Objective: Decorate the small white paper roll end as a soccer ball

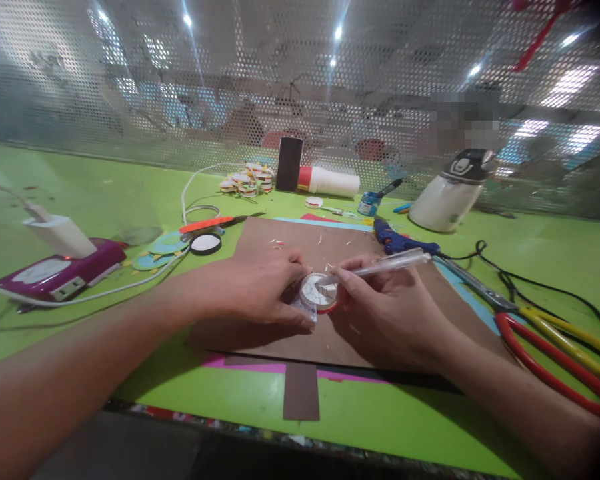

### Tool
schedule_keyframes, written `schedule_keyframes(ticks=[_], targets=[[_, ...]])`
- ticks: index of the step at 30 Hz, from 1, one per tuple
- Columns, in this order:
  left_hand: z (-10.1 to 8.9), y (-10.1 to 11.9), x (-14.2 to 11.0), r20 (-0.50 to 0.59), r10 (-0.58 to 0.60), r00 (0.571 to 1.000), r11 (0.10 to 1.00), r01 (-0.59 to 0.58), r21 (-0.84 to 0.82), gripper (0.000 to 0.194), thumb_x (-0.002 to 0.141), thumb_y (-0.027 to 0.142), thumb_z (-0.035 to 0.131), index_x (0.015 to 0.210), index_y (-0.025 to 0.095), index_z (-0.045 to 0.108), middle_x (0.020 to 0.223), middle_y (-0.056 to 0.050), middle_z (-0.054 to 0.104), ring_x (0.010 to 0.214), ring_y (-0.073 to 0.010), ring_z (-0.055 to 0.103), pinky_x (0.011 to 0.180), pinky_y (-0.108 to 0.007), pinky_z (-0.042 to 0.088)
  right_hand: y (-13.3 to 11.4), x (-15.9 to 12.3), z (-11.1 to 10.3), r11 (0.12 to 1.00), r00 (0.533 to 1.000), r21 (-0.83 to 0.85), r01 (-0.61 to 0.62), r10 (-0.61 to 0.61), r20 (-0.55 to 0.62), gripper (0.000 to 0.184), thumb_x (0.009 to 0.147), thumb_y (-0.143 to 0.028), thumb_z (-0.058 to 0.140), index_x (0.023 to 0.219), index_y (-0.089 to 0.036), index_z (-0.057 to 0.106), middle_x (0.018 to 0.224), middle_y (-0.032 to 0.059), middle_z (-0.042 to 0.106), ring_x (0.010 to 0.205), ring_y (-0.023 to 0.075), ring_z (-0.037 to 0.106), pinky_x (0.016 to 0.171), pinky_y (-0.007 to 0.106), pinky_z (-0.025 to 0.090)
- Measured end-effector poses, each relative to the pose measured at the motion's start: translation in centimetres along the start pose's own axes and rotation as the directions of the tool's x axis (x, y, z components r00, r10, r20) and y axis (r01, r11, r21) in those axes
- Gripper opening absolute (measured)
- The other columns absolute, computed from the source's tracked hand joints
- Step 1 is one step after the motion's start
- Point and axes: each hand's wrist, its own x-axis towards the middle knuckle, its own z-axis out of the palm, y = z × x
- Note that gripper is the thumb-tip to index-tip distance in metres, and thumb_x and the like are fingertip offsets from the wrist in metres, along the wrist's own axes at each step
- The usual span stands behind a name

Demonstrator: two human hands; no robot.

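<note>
My right hand (387, 303) grips a clear-barrelled pen (387, 265), its tip at the face of a small white disc (316, 288). Dark lines are drawn across the disc, and red shows along its lower edge. My left hand (253, 287) is closed at the disc's left side, thumb and fingers pressing a see-through strip with small markings (306, 309), like a ruler, against it. Part of that strip is hidden under the fingers. Both hands rest over a brown board (260, 337) with a few pale shavings on it.
Large scissors (510, 313) and a blue glue gun (400, 239) with a black cord lie right. A craft knife (207, 225), black-rimmed lid (205, 244) and purple power strip (63, 270) are left. Behind stand a phone (289, 164), paint jar (368, 203) and white bottle (445, 200).
</note>
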Motion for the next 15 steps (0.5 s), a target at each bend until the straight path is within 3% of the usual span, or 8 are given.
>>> schedule_keyframes(ticks=[15], targets=[[0.21, -0.29, -0.11, 0.002, -0.013, 1.0, 1.0, 0.013, 0.005, 0.052, 0.084, 0.069, 0.06, 0.119, 0.032, 0.067, 0.129, -0.004, 0.062, 0.103, -0.0264, 0.063, 0.082, -0.036, 0.047, -0.28, -0.03, 0.23, 1.0, 1.0, -0.01, 0.016, -0.016, 0.007, 0.025, 0.091, -0.047, 0.065, 0.085, -0.023, 0.064, 0.071, 0.0009, 0.067, 0.069, 0.0191, 0.064, 0.064, 0.032, 0.051]])
